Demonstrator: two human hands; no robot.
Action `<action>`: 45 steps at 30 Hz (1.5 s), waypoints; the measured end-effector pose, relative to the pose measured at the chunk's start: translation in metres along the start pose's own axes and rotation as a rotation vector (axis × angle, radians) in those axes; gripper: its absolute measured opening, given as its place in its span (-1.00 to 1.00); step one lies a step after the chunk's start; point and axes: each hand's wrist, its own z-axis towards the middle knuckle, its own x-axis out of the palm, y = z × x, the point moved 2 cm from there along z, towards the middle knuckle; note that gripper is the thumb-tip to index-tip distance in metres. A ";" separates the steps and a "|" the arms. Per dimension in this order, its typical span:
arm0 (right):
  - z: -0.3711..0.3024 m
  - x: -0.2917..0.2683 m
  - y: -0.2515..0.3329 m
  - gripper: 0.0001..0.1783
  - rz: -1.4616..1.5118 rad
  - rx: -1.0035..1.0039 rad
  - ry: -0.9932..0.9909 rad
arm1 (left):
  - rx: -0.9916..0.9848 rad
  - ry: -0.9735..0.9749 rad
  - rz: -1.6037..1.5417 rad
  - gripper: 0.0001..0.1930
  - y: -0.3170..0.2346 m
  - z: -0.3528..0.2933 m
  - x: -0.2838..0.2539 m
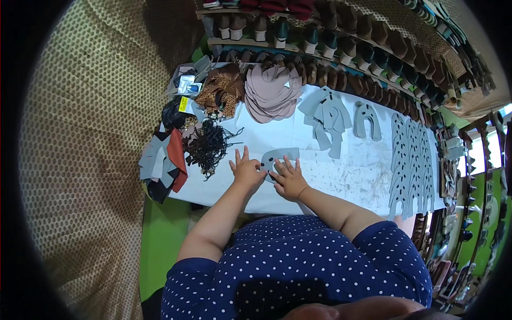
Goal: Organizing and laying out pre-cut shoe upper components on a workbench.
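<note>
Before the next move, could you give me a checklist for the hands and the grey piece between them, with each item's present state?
1. Grey piece lies on the white work surface: ok.
2. Right hand has its fingers spread over the piece: ok.
3. Left hand is at the piece's left side: ok; firm grip, cannot tell.
4. Whole outline of the piece visible: not ok, fingers cover part.
5. Black cord tangle lies apart from the piece: ok.
6. Small dark patches on the piece lie flat: cannot tell, too small.
</note>
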 end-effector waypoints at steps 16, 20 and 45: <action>-0.001 -0.001 -0.005 -0.41 0.029 -0.018 0.030 | 0.137 -0.067 0.003 -0.80 -0.005 -0.019 0.017; -0.010 0.009 -0.017 -0.44 0.241 -0.047 -0.132 | 0.296 -0.103 0.105 -0.72 -0.003 -0.030 0.021; -0.004 -0.002 -0.012 -0.59 0.176 -0.066 -0.117 | 0.151 -0.118 -0.165 -0.92 0.010 0.015 0.044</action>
